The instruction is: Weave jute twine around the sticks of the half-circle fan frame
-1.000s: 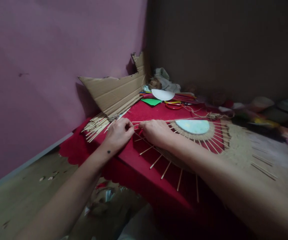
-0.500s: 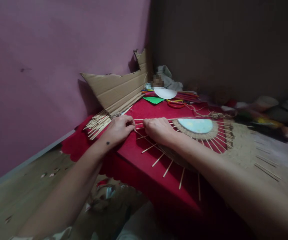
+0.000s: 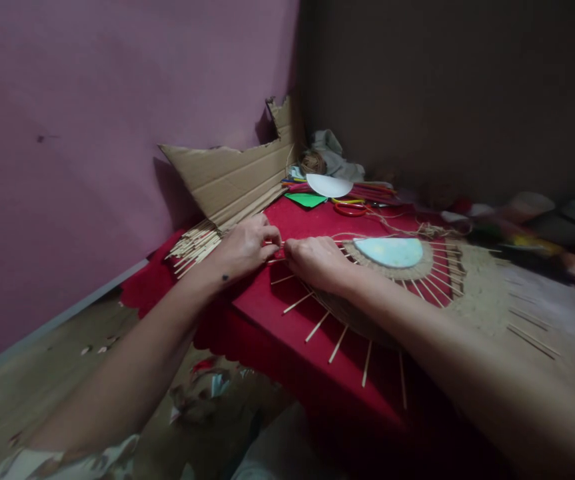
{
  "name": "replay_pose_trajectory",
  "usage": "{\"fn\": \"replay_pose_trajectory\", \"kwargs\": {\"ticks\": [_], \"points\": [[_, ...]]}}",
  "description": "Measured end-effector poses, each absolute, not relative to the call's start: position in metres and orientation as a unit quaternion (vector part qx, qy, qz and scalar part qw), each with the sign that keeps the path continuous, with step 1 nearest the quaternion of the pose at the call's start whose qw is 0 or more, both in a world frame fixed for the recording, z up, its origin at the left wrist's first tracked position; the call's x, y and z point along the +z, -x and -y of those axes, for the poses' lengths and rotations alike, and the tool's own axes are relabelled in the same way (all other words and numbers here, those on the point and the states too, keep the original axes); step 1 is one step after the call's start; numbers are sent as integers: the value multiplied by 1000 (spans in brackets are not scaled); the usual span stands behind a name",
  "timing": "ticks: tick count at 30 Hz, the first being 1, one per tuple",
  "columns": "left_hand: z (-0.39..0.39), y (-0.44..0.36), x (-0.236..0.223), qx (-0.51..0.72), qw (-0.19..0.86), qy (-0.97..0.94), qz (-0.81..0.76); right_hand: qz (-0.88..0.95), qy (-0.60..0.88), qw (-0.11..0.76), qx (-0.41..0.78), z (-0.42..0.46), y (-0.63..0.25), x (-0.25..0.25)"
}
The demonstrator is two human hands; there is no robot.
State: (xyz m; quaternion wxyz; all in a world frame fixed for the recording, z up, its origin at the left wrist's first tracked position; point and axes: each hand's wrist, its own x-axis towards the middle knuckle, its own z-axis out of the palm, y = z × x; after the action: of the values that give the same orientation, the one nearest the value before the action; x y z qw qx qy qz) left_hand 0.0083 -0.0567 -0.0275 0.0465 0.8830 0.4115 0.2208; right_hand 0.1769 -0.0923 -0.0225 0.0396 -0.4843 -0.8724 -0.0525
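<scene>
Nearly touching, the left hand [image 3: 246, 249] and right hand [image 3: 317, 260] curl their fingers at the spoked weaving [image 3: 392, 272]; whether clamped on it I cannot tell. It lies on the red-covered bench [image 3: 292, 217], near bundled sticks [image 3: 194, 248].

So the bench [image 3: 262, 307] is draped in a red cloth [image 3: 297, 221] with a scalloped edge hanging down. Lying on it: a half-round woven piece [image 3: 480, 287] with thin sticks poking out, its near edge jutting past the bench edge. Off to the left there's a bundle of pale sticks [image 3: 194, 250], partly under some leaning cardboard [image 3: 237, 181]. Toward the back: a green piece [image 3: 307, 199], red and yellow handles [image 3: 350, 209] and tangled twine [image 3: 432, 231]. Floor's [image 3: 67, 387] brownish, with little scraps [image 3: 102, 349] scattered around.
</scene>
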Motion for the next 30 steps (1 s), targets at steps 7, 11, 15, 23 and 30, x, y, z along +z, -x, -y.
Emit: {"fn": "replay_pose_trajectory", "kwargs": {"ticks": [7, 11, 15, 23, 30], "points": [[37, -27, -29, 192, 149, -888, -389, 866, 481, 122, 51, 109, -190, -12], [37, -24, -31, 205, 189, -875, -396, 836, 515, 181, 61, 137, -221, -11], [35, -20, -31, 204, 198, -871, -401, 830, 533, 155, 49, 187, -264, -11], [32, -26, -31, 156, 186, -840, -484, 724, 672, 134, 78, 277, -293, -4], [24, -27, -37, 139, 175, -834, -505, 730, 671, 125, 8, 273, -281, -28]]}}
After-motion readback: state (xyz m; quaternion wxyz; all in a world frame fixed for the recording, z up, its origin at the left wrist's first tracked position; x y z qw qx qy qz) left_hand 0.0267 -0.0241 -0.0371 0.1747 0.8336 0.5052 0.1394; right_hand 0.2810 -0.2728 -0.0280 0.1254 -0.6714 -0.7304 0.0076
